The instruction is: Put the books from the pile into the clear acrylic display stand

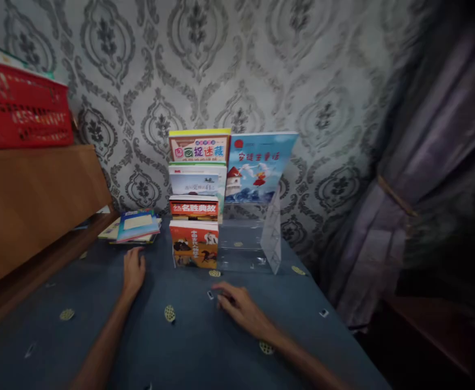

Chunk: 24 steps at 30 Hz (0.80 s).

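Observation:
My left hand [134,271] is over the table just in front of a small stack of books [137,225]. Its fingers point at the stack, apart and holding nothing. Lower and further right, my right hand [241,310] hovers or rests over the cloth, index finger stretched out and the others loosely bent, with nothing in it. Beyond it stands a clear tiered book rack [272,238]. Its left column carries several books, the lowest an orange-red book [194,244]. A blue book [259,168] leans in the top right tier, above bare lower tiers.
A dark blue patterned cloth [188,346] covers the table. On the left, a red basket [21,108] sits on a brown wooden piece of furniture [38,206]. Patterned wallpaper [196,65] is behind the rack. A tied grey-purple curtain [387,233] hangs at the right.

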Each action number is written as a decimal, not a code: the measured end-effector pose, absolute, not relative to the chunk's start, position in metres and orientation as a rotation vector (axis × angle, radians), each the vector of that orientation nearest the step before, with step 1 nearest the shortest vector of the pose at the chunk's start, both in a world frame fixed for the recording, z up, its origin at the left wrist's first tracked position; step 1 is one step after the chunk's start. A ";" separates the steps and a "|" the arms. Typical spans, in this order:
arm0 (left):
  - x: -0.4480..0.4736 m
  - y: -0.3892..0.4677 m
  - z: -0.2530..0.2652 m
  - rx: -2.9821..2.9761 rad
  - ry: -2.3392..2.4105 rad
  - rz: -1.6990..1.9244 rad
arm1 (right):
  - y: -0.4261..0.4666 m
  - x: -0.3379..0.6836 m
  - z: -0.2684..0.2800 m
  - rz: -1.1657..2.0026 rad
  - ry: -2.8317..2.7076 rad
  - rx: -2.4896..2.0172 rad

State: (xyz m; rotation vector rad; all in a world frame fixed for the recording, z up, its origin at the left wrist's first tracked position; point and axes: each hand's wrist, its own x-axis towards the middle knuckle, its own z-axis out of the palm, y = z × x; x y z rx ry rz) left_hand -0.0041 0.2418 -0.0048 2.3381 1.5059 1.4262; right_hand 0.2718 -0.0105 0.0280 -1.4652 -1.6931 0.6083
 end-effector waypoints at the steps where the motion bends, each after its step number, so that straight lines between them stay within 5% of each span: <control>1: -0.006 0.240 -0.012 2.341 1.532 1.401 | -0.006 0.260 0.023 0.693 -1.711 -1.445; 6: -0.011 0.235 -0.012 2.375 1.626 1.368 | 0.021 0.209 0.002 1.002 -1.609 -1.313; 15: -0.003 0.277 0.068 2.751 1.876 0.745 | 0.021 0.197 -0.001 0.926 -1.623 -1.352; 24: -0.023 0.291 0.074 2.715 1.831 0.353 | 0.023 0.198 -0.003 0.935 -1.646 -1.305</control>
